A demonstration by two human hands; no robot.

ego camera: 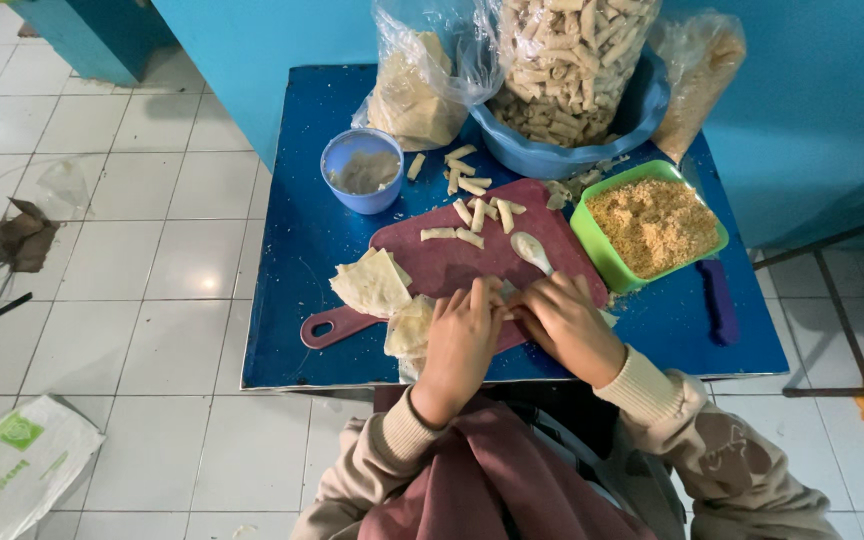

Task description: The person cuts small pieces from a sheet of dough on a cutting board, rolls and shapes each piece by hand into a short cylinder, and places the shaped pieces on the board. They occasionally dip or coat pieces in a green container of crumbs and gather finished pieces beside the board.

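Maroon cutting board point(452, 262) smooth matt plastic; blue tabletop point(302, 230) glossy, scuffed; green tub point(594, 240) shiny plastic.

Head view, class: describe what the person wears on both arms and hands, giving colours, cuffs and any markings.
Both arms are in beige long sleeves with ribbed knit cuffs at the wrists. The right sleeve carries a faint darker marking on the forearm. The left hand and right hand are bare: no gloves, rings or watch visible.

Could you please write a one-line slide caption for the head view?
Left hand and right hand press a wrapper on a maroon cutting board, beside finished rolls and a green crumb tray.
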